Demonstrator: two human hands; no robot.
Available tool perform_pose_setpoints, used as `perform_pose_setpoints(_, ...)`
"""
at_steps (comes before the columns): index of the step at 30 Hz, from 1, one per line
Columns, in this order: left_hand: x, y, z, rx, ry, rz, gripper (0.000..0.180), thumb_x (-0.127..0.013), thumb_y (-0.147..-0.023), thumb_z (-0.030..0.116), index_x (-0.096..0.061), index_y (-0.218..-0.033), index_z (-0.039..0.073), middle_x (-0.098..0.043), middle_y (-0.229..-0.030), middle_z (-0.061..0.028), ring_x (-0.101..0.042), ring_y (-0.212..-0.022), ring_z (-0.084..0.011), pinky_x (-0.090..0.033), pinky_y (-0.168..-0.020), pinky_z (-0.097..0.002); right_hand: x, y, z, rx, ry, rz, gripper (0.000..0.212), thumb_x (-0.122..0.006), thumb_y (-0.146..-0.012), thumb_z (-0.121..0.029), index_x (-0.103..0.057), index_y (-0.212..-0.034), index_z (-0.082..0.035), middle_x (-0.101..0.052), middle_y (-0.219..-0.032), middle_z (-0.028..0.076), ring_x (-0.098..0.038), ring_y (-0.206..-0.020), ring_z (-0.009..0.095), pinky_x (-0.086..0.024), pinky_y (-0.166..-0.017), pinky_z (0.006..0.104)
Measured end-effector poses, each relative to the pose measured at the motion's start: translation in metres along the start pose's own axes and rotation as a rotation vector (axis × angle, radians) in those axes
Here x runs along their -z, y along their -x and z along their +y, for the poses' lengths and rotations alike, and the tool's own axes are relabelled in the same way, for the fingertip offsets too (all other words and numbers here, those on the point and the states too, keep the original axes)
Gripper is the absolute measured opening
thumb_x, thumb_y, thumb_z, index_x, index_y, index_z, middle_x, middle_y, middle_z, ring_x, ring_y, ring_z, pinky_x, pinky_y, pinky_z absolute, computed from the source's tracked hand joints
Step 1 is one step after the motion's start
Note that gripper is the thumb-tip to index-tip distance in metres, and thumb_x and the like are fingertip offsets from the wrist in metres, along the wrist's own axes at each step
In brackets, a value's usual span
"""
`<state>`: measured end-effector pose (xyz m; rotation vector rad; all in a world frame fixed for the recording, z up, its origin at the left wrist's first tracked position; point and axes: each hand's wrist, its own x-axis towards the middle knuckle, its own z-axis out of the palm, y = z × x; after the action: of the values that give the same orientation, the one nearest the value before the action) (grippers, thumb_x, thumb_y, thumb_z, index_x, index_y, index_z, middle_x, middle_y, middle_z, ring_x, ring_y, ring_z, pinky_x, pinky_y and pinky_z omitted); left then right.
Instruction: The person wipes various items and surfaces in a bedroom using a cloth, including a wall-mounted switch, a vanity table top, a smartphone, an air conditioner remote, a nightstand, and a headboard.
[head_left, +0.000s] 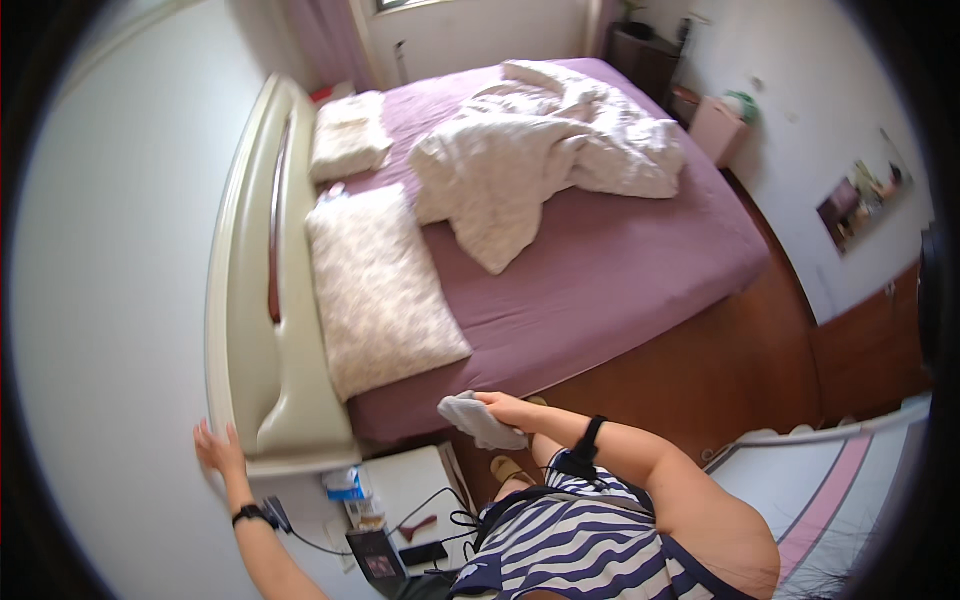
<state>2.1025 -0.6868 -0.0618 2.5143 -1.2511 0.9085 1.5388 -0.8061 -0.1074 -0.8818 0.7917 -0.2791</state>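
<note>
My right hand [508,408] is closed on a small grey cloth [478,420], held just below the near edge of a bed with a mauve sheet [600,270]. My left hand [218,448] is spread flat against the white wall beside the cream headboard [255,340], fingers apart and holding nothing. A crumpled white blanket [540,150] lies on the far half of the bed. Two pale patterned pillows rest by the headboard, the near pillow [380,290] large and the far pillow [348,135] smaller.
A white bedside table [410,480] below my hands carries a plastic bottle [352,490], a dark phone [424,553], cables and a small red item. The floor is brown wood [740,370]. A pink bin [716,128] and dark furniture stand at the far right.
</note>
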Motion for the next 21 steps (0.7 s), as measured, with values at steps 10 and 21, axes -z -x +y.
perform_pose_setpoints(10, 0.122, 0.08, 0.309, -0.21, 0.908, -0.498, 0.032, -0.057, -0.081, 0.012, -0.048, -0.11, 0.003, -0.044, -0.112, -0.0137, -0.044, -0.103, -0.0267, -0.039, -0.087, -0.0369, 0.151, 0.239, -0.011, 0.236, -0.391, 0.532, 0.029, -0.04, -0.096, -0.018, -0.051, -0.121, -0.009, -0.063, -0.098, 0.007, -0.061, -0.081, 0.017, -0.052, -0.07, 0.0317)
perform_pose_setpoints(21, 0.308, 0.24, 0.736, -0.977, 1.111, -1.278, 0.029, -0.06, -0.085, 0.02, -0.056, -0.107, 0.001, -0.062, -0.098, -0.0137, -0.062, -0.086, -0.0225, -0.049, -0.075, -0.0308, 0.32, 0.468, 0.079, 0.332, -0.364, 0.9, 0.029, -0.048, -0.093, -0.01, -0.052, -0.121, -0.005, -0.059, -0.11, 0.005, -0.058, -0.093, 0.014, -0.048, -0.084, 0.0278)
